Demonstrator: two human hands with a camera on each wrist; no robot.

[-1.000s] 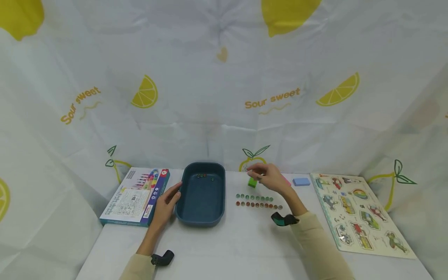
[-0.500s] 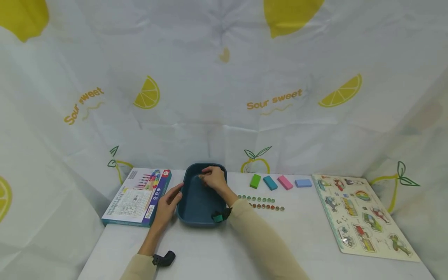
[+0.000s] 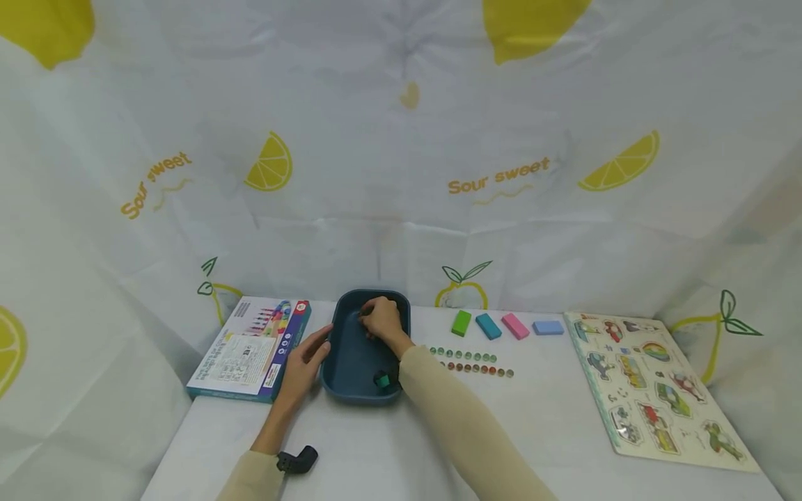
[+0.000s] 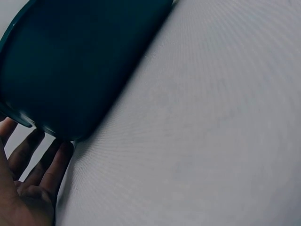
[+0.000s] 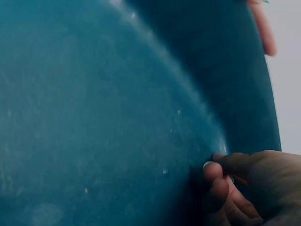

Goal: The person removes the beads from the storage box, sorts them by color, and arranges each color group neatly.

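In the head view, a dark blue tray stands on the white table. My left hand rests its extended fingers against the outside of the tray's left wall. My right hand is down inside the tray near its back left corner. Its thumb and fingers are bent together there. A small shiny bit of a glass bead shows between them in the right wrist view, mostly hidden. Right of the tray lie a row of green glass beads and a row of reddish ones.
A green block, a teal block, a pink block and a light blue block lie behind the beads. A picture puzzle board lies at the right, a flat printed box at the left.
My right hand has moved left from above the green block into the tray, and its fingers have come together low in the back corner. The left hand stays at the tray's wall.
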